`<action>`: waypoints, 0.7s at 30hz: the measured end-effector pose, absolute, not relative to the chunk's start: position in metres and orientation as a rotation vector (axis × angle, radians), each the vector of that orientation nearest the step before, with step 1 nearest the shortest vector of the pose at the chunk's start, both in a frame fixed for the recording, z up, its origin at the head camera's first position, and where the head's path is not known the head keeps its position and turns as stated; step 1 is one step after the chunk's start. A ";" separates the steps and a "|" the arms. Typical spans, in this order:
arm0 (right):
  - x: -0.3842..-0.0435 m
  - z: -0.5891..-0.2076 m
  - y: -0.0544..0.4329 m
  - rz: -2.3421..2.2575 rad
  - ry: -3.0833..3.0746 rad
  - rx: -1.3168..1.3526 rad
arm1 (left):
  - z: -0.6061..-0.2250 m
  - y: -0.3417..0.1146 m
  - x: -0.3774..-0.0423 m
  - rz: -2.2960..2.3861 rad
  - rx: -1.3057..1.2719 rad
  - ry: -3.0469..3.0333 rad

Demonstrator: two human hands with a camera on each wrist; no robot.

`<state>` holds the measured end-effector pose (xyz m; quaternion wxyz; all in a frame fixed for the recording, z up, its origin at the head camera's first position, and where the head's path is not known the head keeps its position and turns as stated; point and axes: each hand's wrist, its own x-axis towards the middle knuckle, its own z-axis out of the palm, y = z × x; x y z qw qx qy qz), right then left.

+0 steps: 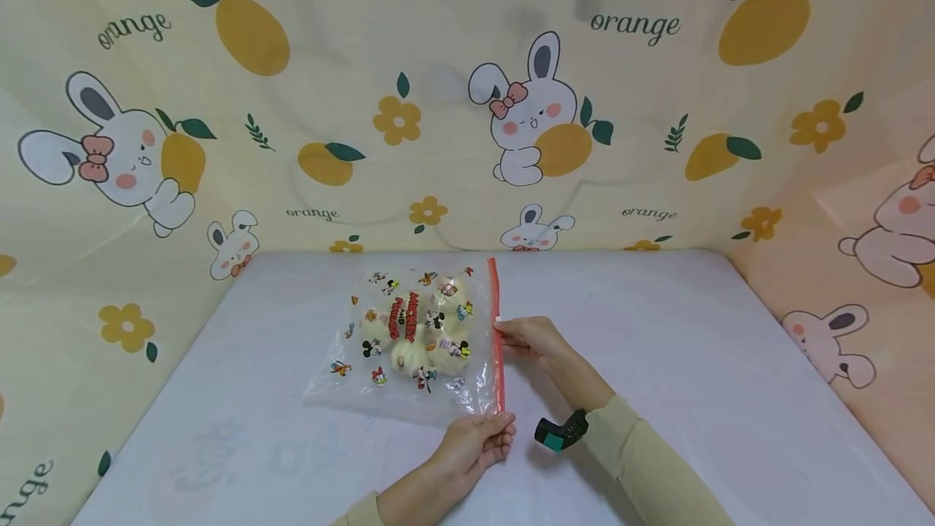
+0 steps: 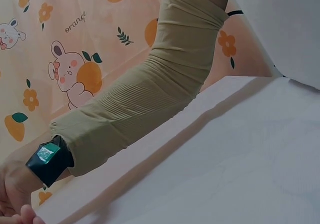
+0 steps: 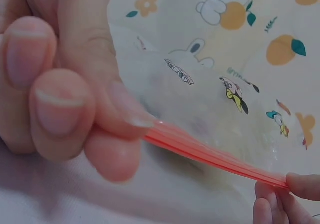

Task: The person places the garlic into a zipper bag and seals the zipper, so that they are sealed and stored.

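A clear zip bag [image 1: 475, 380] printed with cartoon characters lies on the table with several pale, round, ribbed lumps [image 1: 409, 357] inside. Its red zip strip [image 1: 500, 372] runs along the right side. My right hand [image 1: 536, 339] pinches the strip about midway along, thumb and forefinger tight on the red edge in the right wrist view. At the near end of the strip, my left hand [image 1: 475, 445] pinches the corner between thumb and fingers. The left wrist view mostly shows my right sleeve [image 2: 135, 93], with a few fingertips [image 2: 27, 215] at the lower left.
The white table [image 1: 701, 380] reaches back to a cloth wall [image 1: 438, 104] printed with rabbits and oranges. More of this cloth stands at both sides. A black wrist camera [image 1: 561, 431] sits on my right wrist.
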<state>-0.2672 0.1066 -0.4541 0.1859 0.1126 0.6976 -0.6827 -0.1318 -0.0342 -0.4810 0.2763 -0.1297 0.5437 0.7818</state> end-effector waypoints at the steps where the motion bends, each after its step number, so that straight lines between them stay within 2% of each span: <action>1: -0.268 -0.454 0.107 -1.922 1.967 0.321 | -0.481 -0.034 -0.132 2.096 -0.350 1.460; 21: -0.275 -0.451 0.105 -1.879 2.008 0.365 | -0.483 -0.035 -0.130 2.103 -0.305 1.467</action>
